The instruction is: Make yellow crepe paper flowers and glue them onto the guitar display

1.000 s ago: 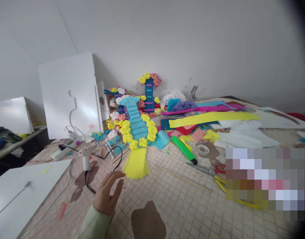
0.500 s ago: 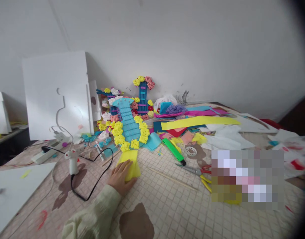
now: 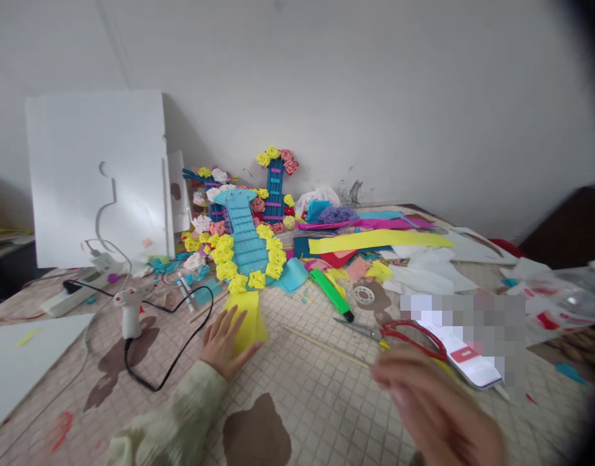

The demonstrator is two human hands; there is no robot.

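My left hand (image 3: 227, 343) lies flat with fingers spread on a folded piece of yellow crepe paper (image 3: 248, 317), pressing it to the table. Just beyond the paper stands a light-blue ribbed craft piece (image 3: 249, 236) edged with yellow paper flowers (image 3: 238, 283). My right hand (image 3: 433, 401) hovers at the lower right, smeared by motion, its fingers bent; whether it holds anything I cannot tell. Close behind it lie red-handled scissors (image 3: 414, 336). A thin wooden stick (image 3: 321, 344) reaches toward its fingertips, and the stick's near end is hidden.
A white glue gun (image 3: 130, 314) with a black cord stands at left. A green utility knife (image 3: 331, 294), a tape-roll core (image 3: 364, 295) and a partly blurred phone (image 3: 476, 369) lie to the right. A yellow paper strip (image 3: 379, 242) and scraps fill the back. A white board (image 3: 98, 181) leans on the wall.
My right hand has come into view from the lower right, near the scissors. My left hand stays on the yellow paper, its thumb and fingers spread wider. The view has shifted slightly.
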